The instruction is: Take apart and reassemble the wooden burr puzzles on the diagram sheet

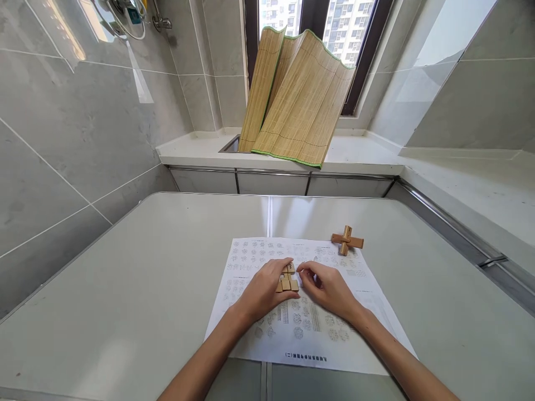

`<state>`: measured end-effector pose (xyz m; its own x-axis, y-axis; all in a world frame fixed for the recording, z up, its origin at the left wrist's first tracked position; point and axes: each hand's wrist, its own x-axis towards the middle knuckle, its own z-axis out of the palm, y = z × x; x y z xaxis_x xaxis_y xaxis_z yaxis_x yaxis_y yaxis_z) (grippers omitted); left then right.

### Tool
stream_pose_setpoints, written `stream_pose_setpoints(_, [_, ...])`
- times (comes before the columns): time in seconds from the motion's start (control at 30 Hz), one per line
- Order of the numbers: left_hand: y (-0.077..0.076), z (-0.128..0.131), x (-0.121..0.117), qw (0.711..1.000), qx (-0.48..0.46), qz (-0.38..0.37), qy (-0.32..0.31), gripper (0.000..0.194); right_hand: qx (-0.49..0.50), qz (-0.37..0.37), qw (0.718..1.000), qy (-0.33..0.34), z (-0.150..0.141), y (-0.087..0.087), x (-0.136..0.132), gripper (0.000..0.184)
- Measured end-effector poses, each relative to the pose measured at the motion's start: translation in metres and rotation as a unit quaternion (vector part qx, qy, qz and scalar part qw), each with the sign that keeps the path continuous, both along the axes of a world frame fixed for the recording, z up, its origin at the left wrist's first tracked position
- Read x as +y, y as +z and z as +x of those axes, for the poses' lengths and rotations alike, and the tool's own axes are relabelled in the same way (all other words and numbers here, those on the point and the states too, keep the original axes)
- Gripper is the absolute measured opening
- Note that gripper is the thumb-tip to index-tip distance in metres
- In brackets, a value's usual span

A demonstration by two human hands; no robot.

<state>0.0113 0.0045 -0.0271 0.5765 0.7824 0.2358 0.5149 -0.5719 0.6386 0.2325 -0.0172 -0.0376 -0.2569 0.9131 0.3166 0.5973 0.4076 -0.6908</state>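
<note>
My left hand curves around a small cluster of light wooden puzzle pieces, thumb and fingers at its near and far ends. The hand covers the cluster's left side. Just right of the pieces is my right hand, its fingers curled in, the index fingertip close to the cluster. Whether anything small sits in those fingers I cannot make out. Both hands are over a printed paper sheet with rows of small diagrams. A cross-shaped wooden puzzle lies at the sheet's far right corner.
The sheet lies on a pale folding table with a seam down its middle. Beyond the table is a white ledge, where a bamboo mat leans against the window. Grey tiled walls stand on both sides.
</note>
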Motion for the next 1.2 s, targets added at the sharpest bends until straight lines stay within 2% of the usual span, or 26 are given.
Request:
stream_pose_setpoints(0.13, [0.003, -0.011, 0.007, 0.999, 0.007, 0.034, 0.002, 0.093, -0.046, 0.003, 0.998, 0.035, 0.0, 0.003, 0.0, 0.017])
stream_pose_setpoints(0.23, [0.009, -0.026, 0.013, 0.998, 0.034, 0.043, 0.022, 0.082, -0.088, 0.024, 0.994, 0.063, 0.001, 0.003, 0.001, 0.025])
stream_pose_setpoints(0.33, [0.014, -0.037, 0.015, 1.0, 0.019, -0.015, 0.019, 0.072, -0.086, 0.034, 0.993, 0.074, 0.001, 0.001, 0.001, 0.028])
stream_pose_setpoints(0.4, [0.017, -0.039, 0.013, 0.996, -0.024, -0.088, 0.02, 0.072, -0.042, 0.008, 0.997, 0.06, 0.001, 0.002, 0.001, 0.029])
stream_pose_setpoints(0.5, [0.022, -0.036, 0.009, 0.981, -0.092, -0.169, 0.025, 0.076, 0.087, -0.066, 0.994, 0.012, 0.0, 0.006, 0.001, 0.03])
stream_pose_setpoints(0.57, [0.024, -0.032, 0.006, 0.972, -0.131, -0.193, 0.018, 0.076, 0.197, -0.126, 0.972, 0.006, -0.001, 0.007, 0.001, 0.031])
stream_pose_setpoints(0.63, [0.024, -0.029, 0.005, 0.963, -0.165, -0.214, 0.011, 0.075, 0.287, -0.183, 0.94, 0.032, -0.001, 0.007, 0.0, 0.034])
stream_pose_setpoints(0.73, [0.021, -0.026, 0.005, 0.95, -0.2, -0.239, 0.007, 0.075, 0.345, -0.224, 0.909, 0.067, -0.001, 0.004, 0.0, 0.039])
stream_pose_setpoints(0.97, [0.017, -0.021, 0.002, 0.955, -0.182, -0.235, 0.013, 0.074, 0.327, -0.262, 0.904, 0.083, -0.011, 0.01, -0.005, 0.042])
stream_pose_setpoints(1.2, [0.019, -0.018, -0.003, 0.964, -0.164, -0.209, 0.003, 0.069, 0.287, -0.229, 0.928, 0.054, -0.017, 0.017, -0.007, 0.042])
